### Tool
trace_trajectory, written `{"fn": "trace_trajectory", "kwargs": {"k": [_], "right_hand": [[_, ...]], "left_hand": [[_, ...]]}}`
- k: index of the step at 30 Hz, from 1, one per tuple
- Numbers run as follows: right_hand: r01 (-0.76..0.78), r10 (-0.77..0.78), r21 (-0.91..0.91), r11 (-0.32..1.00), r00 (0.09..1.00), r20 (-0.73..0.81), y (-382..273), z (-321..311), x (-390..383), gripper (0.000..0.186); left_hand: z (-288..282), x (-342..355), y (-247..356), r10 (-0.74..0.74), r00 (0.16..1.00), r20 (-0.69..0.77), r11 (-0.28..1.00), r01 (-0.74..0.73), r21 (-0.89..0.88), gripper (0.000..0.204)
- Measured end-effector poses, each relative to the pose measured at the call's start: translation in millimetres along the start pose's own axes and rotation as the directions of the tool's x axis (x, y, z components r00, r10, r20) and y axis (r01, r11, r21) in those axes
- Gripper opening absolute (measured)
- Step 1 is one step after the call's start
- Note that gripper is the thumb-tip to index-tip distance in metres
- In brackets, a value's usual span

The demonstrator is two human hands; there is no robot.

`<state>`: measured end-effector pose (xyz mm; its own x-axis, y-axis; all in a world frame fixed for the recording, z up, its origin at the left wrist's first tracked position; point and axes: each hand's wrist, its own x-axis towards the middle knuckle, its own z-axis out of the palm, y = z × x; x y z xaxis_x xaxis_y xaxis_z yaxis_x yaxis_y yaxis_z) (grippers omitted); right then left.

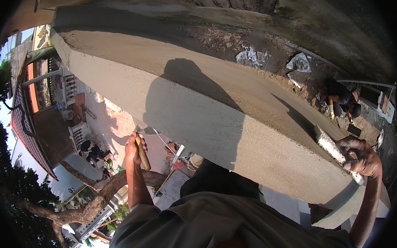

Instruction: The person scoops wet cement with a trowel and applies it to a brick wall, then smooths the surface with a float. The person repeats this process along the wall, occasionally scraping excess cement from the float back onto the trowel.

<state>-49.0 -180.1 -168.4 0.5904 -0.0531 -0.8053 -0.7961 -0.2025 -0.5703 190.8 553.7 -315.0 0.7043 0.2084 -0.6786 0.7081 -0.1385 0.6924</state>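
My left hand grips a trowel by its wooden handle, held upright at the near side of the grey plastered concrete beam, over the drop. Its small metal blade is partly seen above my fingers. My right hand grips a long white float or block, worn and crusted, which lies against the beam's right end on the shaded upper band. Shadows of my head and of the float fall across the plaster.
A weathered wall stands beyond the beam, with rubble and torn white sacks below. A co-worker crouches down there on the right; another person works in the courtyard far below left. A thick tree branch passes near my left arm.
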Motion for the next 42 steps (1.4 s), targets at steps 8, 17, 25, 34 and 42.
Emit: {"fn": "trace_trajectory", "kwargs": {"k": [8, 17, 25, 34, 42], "right_hand": [[0.234, -0.255, 0.166, 0.958, 0.959, 0.121, -91, 65, 74, 0.083], [0.6, -0.767, -0.619, 0.507, 0.641, -0.007, -225, 145, 87, 0.094], [0.456, -0.779, -0.884, 0.103, 0.589, 0.214, -312, 245, 151, 0.086], [0.469, -0.867, -0.881, -0.054, 0.416, 0.275, -437, 369, 236, 0.077], [0.297, -0.879, -0.941, 0.164, 0.477, -0.003, -563, 433, 324, 0.071]], "left_hand": [[-14, 6, 5, 0.024, 1.0, 0.0, 0.999, -0.024, -0.049, 0.036], [-38, 17, -3, 0.014, 0.999, -0.039, 0.982, -0.021, -0.189, 0.036], [-83, 13, -25, 0.01, 0.993, -0.118, 0.939, -0.05, -0.34, 0.034], [-188, -17, -100, -0.111, 0.933, -0.343, 0.871, -0.075, -0.486, 0.034], [-245, -37, -160, -0.261, 0.851, -0.457, 0.831, -0.043, -0.555, 0.037]]}}
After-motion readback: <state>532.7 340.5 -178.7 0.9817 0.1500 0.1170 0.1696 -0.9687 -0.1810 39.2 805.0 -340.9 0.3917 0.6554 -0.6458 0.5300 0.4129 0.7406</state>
